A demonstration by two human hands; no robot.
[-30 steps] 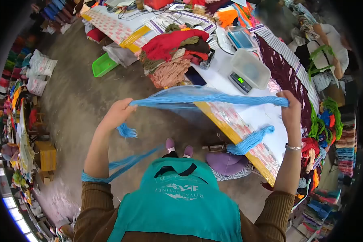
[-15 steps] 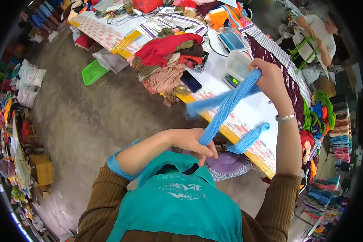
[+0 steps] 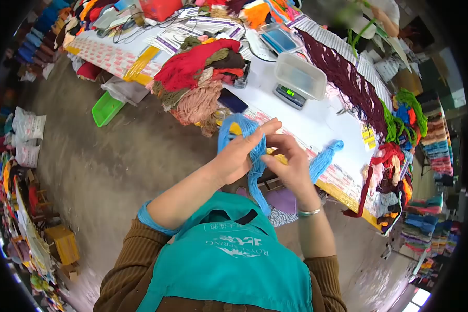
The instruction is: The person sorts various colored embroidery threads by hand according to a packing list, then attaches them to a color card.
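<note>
A light blue yarn skein (image 3: 258, 179) is looped over my left hand (image 3: 236, 156), with one end hanging down in front of the teal apron. Part of the loop (image 3: 224, 130) bulges out beyond the left fingers. My left hand is closed around the yarn, its thumb side stretched toward the right. Close beside it, my right hand (image 3: 292, 167) has bent fingers against the same skein; its fingertips are partly hidden. More blue yarn (image 3: 156, 218) circles my left forearm. Another twisted blue skein (image 3: 325, 160) lies at the table edge, just past my right hand.
On the table (image 3: 275, 117) are a scale (image 3: 289, 96) bearing a clear plastic tub (image 3: 300, 77), a phone (image 3: 233, 101), and a yarn heap (image 3: 197, 67). Maroon yarn (image 3: 338, 78) lies along the right. A green basket (image 3: 107, 108) stands on the floor. Another person (image 3: 385, 18) handles green strands.
My right hand has come down and left to meet my left hand, which has risen. The skein, stretched between them before, is now gathered at both hands.
</note>
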